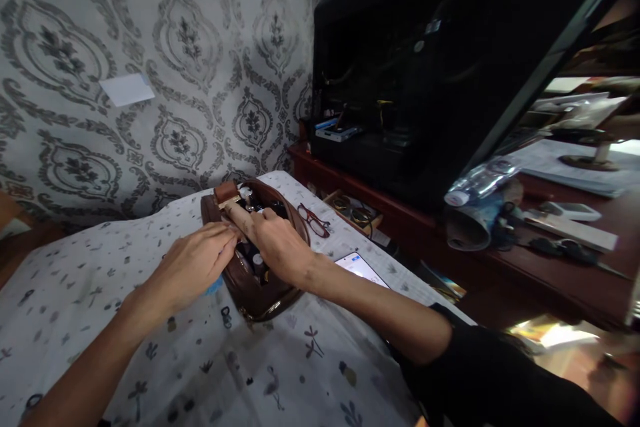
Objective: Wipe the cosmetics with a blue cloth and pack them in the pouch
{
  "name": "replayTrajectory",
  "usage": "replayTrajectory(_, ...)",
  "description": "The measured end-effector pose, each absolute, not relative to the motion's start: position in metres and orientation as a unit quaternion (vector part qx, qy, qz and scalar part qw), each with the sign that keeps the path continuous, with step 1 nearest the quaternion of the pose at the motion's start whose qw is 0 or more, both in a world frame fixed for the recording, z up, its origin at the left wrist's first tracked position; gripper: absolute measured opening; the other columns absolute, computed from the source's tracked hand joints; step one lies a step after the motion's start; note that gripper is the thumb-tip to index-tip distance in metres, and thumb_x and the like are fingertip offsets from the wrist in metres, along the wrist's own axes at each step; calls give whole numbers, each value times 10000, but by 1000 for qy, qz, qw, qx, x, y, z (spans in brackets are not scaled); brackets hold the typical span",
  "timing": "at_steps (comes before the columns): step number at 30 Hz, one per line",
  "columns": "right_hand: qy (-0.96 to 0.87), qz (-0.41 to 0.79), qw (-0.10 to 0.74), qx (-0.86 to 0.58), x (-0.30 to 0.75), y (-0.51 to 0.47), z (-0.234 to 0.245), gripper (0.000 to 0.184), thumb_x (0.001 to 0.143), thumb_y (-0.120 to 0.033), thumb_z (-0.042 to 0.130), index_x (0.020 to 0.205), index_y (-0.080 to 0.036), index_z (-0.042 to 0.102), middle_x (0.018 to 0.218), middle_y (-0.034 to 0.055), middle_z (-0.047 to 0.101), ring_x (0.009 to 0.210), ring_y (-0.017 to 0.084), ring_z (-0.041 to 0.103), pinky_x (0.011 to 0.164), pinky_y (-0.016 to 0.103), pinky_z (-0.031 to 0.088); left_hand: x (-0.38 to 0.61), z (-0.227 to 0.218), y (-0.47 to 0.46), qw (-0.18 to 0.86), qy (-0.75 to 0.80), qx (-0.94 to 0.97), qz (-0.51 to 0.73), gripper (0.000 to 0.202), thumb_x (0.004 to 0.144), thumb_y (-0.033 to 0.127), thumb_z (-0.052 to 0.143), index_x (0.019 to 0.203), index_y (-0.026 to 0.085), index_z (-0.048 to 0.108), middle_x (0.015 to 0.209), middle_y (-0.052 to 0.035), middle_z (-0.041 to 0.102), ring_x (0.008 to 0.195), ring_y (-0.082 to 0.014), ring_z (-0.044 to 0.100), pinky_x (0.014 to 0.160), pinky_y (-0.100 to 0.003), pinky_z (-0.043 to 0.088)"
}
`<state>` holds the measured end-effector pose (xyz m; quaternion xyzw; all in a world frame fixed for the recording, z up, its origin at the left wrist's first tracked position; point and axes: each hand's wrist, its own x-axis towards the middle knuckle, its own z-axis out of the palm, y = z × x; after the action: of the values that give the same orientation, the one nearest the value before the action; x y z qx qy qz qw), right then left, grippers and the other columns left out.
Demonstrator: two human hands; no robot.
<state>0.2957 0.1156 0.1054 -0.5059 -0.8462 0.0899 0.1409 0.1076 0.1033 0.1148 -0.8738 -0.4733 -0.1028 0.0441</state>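
Resting across the open mouth of a brown leather zip pouch (260, 303), the right hand (280, 243) lies palm down, its fingers (243, 217) stretched out flat. The forefinger reaches to the tan leather tab (226, 192) at the pouch's far end, and nothing shows in its grip. The left hand (193, 267) sits just beside it at the pouch's left rim. Its fingers (223, 240) are bunched together, the tips touching the rim and the other hand — whether they pinch anything, I cannot tell.

Small dark bottles with pale caps (257, 260) stand inside the pouch, partly hidden under the right hand. The pouch lies on a white sheet printed with small dark motifs (225, 373). Beyond it on the same sheet lie red-framed spectacles (314, 220), and a lit smartphone (361, 268) sits near the right forearm. A large black television (425, 80) stands on a dark red wooden cabinet (550, 280) to the right.
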Motion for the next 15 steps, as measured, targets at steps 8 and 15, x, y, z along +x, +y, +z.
replayTrajectory(8, -845, 102, 160, -500, 299, 119, 104, 346, 996, -166, 403, 1326, -207, 497, 1031, 106, 723, 886, 227, 711, 721, 274, 463, 111, 118, 101, 29, -485, -867, -107, 560, 1018, 408, 223, 1121, 200, 733, 1245, -83, 739, 1210, -268, 661, 1032, -411, 549)
replayTrajectory(15, -824, 130, 216, -508, 302, 120, 115, 252, 1029, -254, 419, 1098, -175, 648, 918, 90, 735, 807, 195, 678, 670, 253, 363, 109, 118, 102, 7, -492, -864, -106, 532, 1019, 424, 249, 1029, 216, 738, 1210, -82, 740, 1180, -278, 665, 963, -396, 574)
